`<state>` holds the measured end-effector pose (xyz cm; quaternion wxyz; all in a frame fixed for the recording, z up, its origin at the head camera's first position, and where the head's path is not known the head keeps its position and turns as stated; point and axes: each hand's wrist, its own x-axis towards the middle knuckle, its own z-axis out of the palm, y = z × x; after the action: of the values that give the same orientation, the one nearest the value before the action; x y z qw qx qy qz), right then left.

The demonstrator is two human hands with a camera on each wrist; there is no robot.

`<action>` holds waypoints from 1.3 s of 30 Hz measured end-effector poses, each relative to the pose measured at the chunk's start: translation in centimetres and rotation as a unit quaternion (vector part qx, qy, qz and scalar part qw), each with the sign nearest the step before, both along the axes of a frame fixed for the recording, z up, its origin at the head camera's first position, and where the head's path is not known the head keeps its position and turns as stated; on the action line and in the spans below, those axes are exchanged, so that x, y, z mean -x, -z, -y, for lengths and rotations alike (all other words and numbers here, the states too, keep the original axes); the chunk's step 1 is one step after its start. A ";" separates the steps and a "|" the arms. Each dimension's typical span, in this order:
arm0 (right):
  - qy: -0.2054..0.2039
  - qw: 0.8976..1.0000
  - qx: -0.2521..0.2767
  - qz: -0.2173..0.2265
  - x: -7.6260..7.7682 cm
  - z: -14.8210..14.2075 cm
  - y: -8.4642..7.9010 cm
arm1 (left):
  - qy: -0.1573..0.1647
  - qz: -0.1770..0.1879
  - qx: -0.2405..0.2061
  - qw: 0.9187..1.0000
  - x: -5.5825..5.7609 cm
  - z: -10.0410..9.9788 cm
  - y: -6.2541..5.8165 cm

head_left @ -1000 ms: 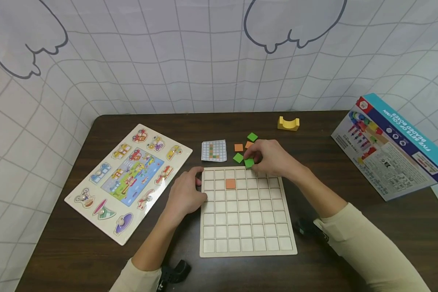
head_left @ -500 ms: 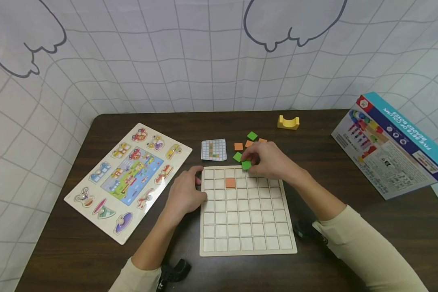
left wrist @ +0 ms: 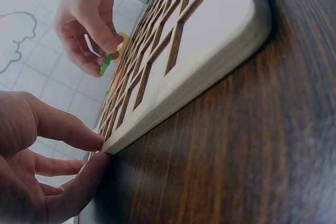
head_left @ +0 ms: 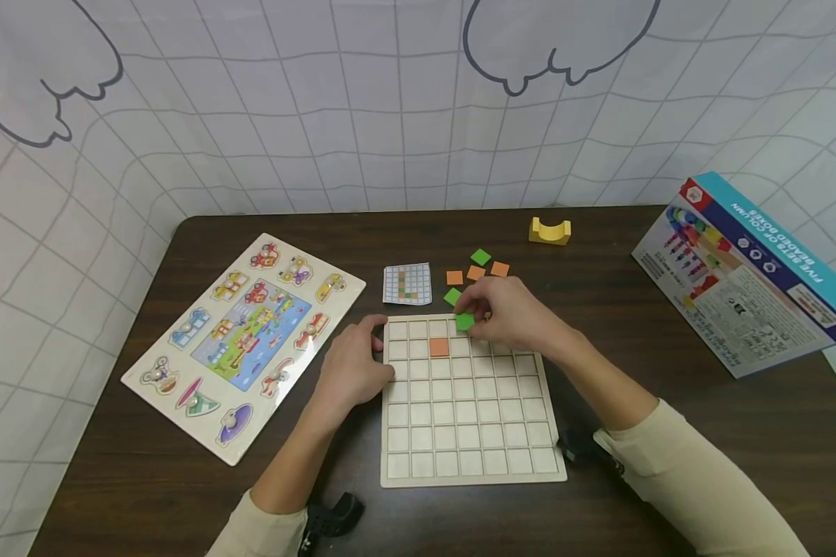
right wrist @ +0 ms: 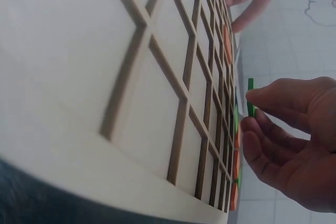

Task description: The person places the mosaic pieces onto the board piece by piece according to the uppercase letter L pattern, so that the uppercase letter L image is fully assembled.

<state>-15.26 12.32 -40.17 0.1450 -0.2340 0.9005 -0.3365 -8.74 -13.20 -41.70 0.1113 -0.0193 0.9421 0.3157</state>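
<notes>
A green square tile (head_left: 464, 321) is pinched between the thumb and fingers of my right hand (head_left: 505, 313), held over the far rim of the pale wooden grid board (head_left: 474, 485). In the right wrist view this tile (right wrist: 250, 97) stands edge-on, apart from the board. One orange tile (head_left: 439, 347) lies in a cell of the second row from the far side. My left hand (head_left: 351, 367) grips the board's left edge near the far corner; the left wrist view shows its thumb and finger at that edge. Just beyond the board lie loose green tiles (head_left: 481, 257) and orange tiles (head_left: 454, 278).
A small card (head_left: 407, 284) with a coloured grid pattern lies behind the board. To the left is a picture puzzle board (head_left: 237, 441) with knobbed pieces. A yellow arched block (head_left: 549, 231) sits at the back, and a large box (head_left: 745, 286) stands at the right.
My right hand has moved slightly left and nearer with the green tile, bringing it over the board's far rim and uncovering another orange tile. My left hand stays at the board's edge.
</notes>
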 end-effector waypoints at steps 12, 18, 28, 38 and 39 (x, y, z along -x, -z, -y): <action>-0.002 1.000 0.009 0.002 -1.0 0.6 0.1 | 0.002 -0.004 -0.002 1.000 0.0 0.1 0.2; -0.004 1.000 0.006 0.007 -1.6 1.0 0.0 | 0.000 -0.002 -0.001 1.000 0.0 0.0 0.1; -0.008 1.000 0.003 0.005 -2.5 1.8 -0.4 | -0.001 -0.002 -0.003 1.000 0.0 0.0 0.0; -0.017 1.000 0.003 0.012 -3.0 2.4 -0.6 | -0.003 0.002 -0.001 1.000 0.0 0.0 -0.1; -0.019 1.000 0.003 0.011 -3.0 2.5 -0.6 | -0.003 0.002 -0.001 1.000 0.0 0.0 -0.1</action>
<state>-12.22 9.85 -39.61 0.1612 -0.2480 0.8932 -0.3387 -8.72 -13.22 -41.64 0.1122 -0.0222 0.9414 0.3172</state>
